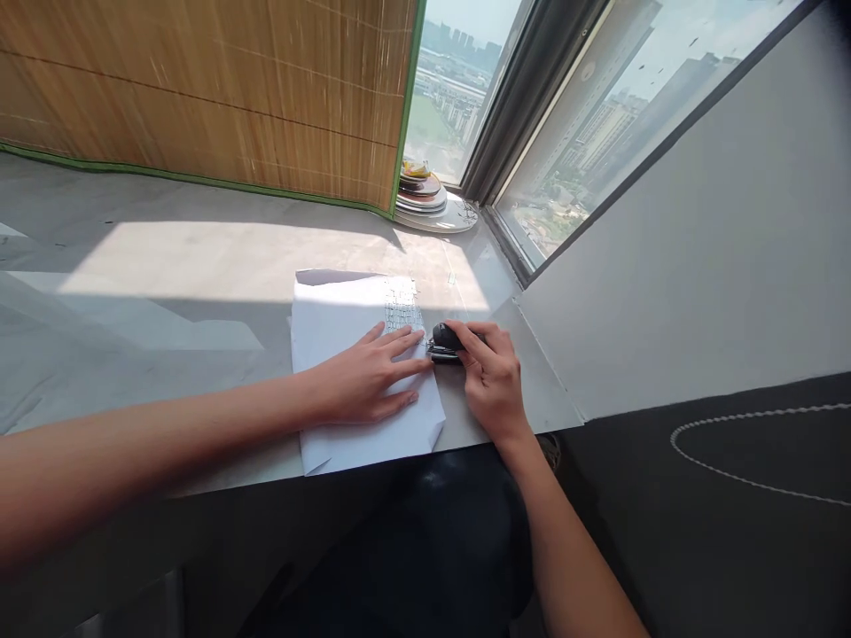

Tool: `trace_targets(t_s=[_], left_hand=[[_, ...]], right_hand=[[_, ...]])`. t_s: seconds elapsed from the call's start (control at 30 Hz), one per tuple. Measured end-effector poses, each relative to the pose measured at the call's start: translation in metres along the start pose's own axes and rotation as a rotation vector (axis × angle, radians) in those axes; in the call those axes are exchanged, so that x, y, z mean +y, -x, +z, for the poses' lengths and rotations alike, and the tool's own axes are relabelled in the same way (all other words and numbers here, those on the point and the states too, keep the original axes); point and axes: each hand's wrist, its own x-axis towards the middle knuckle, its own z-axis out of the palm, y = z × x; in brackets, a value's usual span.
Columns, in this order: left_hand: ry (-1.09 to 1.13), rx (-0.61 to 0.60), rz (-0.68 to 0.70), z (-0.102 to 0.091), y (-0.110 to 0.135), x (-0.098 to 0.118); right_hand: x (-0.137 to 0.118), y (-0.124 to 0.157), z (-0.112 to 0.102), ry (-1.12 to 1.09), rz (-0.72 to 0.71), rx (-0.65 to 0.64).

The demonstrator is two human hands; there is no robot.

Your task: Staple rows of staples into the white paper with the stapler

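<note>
A stack of white paper [339, 328] lies on the pale stone sill, its corners slightly curled. Rows of metal staples [402, 306] cover a band along its right side. My left hand [376, 377] rests flat on the paper with fingers spread, fingertips close to the right edge. In my right hand [493, 372] is a small black stapler [447, 341], gripped between thumb and fingers. The stapler's front end is at the paper's right edge, beside my left fingertips. Whether its jaws have paper between them I cannot tell.
Stacked plates [425, 204] stand in the window corner. A bamboo blind [206, 89] with green trim hangs along the back of the sill [253, 230]. A white wall [691, 239] rises at the right. A twisted cord [705, 478] shows at the lower right.
</note>
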Motion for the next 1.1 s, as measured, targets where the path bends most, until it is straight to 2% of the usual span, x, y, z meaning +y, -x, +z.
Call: trace_targets(t_s=[0.17,0.33,0.43,0.53,0.6,0.63,0.73,0.83,0.93,1.1], left_hand=[[0.021,-0.011,-0.008,0.000,0.000,-0.002],[-0.002,-0.003,-0.009,0.002,0.000,0.001],[0.064,0.161,-0.006,-0.008,-0.004,0.000],[0.165,0.508,-0.054,-0.031,-0.007,-0.020],[0.117,0.791,-0.162,-0.050,-0.004,-0.048],[0.083,0.877,-0.226,-0.059,-0.001,-0.065],[0.084,0.961,-0.439,-0.078,0.014,-0.116],[0.194,0.993,-0.596,-0.084,0.030,-0.148],[0.272,1.014,-0.712,-0.082,0.037,-0.154],[0.330,0.952,-0.823,-0.075,0.035,-0.153]], right_hand=[[0.005,0.001,0.001,0.015,0.188,0.205],[0.009,0.002,0.006,0.067,0.321,0.235],[0.005,0.001,0.004,0.080,0.363,0.294],[-0.016,-0.005,0.000,0.071,0.302,0.335],[-0.039,-0.014,0.002,0.008,0.244,0.276],[-0.053,-0.020,0.005,-0.037,0.223,0.220],[-0.091,-0.038,0.023,-0.143,0.187,-0.003],[-0.112,-0.051,0.042,-0.140,0.159,-0.195],[-0.108,-0.052,0.045,-0.102,0.136,-0.256],[-0.061,-0.032,0.018,-0.050,0.187,-0.183]])
